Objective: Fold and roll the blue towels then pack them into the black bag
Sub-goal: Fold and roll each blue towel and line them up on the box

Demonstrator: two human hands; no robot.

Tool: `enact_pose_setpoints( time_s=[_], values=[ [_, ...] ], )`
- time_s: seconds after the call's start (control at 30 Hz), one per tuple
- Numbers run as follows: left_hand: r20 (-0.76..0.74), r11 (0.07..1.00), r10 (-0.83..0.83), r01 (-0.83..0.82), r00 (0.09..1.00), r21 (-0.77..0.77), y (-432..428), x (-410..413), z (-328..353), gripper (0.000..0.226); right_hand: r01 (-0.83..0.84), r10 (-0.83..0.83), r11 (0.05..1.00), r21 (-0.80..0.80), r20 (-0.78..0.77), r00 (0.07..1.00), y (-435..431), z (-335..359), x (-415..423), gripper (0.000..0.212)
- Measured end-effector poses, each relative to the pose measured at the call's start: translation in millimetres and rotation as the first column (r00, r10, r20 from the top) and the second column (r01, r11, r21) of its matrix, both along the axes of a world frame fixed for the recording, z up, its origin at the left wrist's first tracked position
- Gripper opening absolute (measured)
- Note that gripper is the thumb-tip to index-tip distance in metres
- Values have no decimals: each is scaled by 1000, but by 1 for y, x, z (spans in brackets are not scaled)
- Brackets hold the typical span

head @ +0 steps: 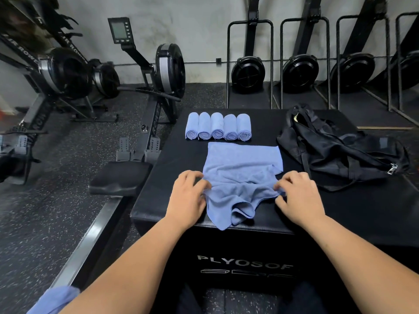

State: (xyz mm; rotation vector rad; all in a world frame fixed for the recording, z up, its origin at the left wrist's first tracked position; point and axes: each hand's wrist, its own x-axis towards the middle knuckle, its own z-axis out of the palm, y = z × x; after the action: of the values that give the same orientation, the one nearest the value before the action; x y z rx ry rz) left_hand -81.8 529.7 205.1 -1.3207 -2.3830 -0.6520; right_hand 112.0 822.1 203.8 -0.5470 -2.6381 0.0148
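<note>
Judging by the layout, the rolling is well advanced, while the packing is not yet begun. Five rolled towels point(218, 126) are lined up side by side, touching, at the far side of the black worktop point(351, 211). A loose towel point(242, 168) is spread just in front of them. Its far half is flat and its near half rumpled, with one fold hanging over the worktop's front edge. It is held at both sides: the left grip point(188, 196) is curled onto its left edge and the right grip point(297, 196) is pinched on its right edge, so a fold seems to be in hand. The black bag point(340, 152) is slumped on the worktop to the right of the towels, apart from them. No blue is seen in it, so all packing is judged to be left. A piece of blue cloth point(54, 300) is seen at the lower left beside the left forearm; whether it is another towel cannot be told.
</note>
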Motion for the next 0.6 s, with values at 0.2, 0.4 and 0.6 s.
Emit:
enact_pose_setpoints(
  time_s=[0.2, 0.4, 0.6],
  values=[
    [-51, 951, -280, 270, 959, -149, 8, 22, -5, 23, -379, 371, 918, 114, 86, 925, -31, -1, -4, 31],
    [-2, 944, -274, 268, 962, -191, -4, 18, -13, 43, -421, 429, 888, 187, -3, 903, -34, -4, -9, 27],
    [-55, 964, -252, 245, 966, -106, -5, 17, -18, 29, -353, 364, 923, 151, -50, 930, -34, -12, -10, 20]
  ],
)
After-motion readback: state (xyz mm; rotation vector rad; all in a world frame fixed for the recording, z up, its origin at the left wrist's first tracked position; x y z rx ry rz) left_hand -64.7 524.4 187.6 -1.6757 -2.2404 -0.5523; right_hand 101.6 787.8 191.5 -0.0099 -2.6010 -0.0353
